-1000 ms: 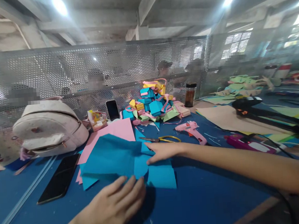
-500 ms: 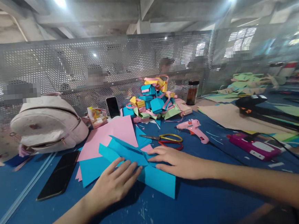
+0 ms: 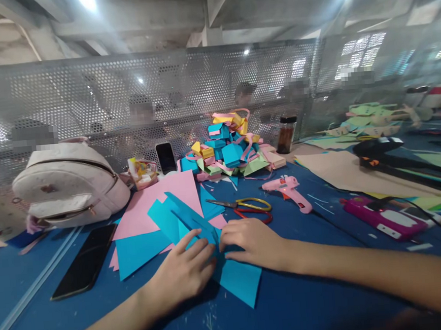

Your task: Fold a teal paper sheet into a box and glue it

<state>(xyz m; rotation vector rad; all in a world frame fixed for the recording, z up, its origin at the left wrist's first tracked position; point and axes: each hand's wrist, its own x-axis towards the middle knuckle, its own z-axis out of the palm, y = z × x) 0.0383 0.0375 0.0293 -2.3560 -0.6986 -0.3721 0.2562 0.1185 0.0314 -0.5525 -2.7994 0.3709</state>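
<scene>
A blue sheet of paper (image 3: pixel 239 281) with folded flaps lies in front of me, one flap standing up along a crease at its far side. My left hand (image 3: pixel 185 269) is closed on its near left edge, fingers bent over the fold. From the right, my right hand (image 3: pixel 251 241) grips the same paper near the crease with curled fingers; its fingertips are partly hidden. Beyond it lie pink paper (image 3: pixel 169 189) and another flat blue sheet (image 3: pixel 139 252). Scissors (image 3: pixel 242 204) with yellow and red handles rest just past my right hand.
A pink glue gun (image 3: pixel 289 190) with a cord lies at the right, near a magenta device (image 3: pixel 385 218). Folded paper boxes (image 3: pixel 230 151) are heaped at the back beside a bottle (image 3: pixel 287 134). A black phone (image 3: pixel 85 262) and a white backpack (image 3: pixel 73 186) are on the left.
The blue paper has turned slightly, its near corner coming toward me. My left hand has shifted a little right, and my right hand's fingers have curled in closer to the crease.
</scene>
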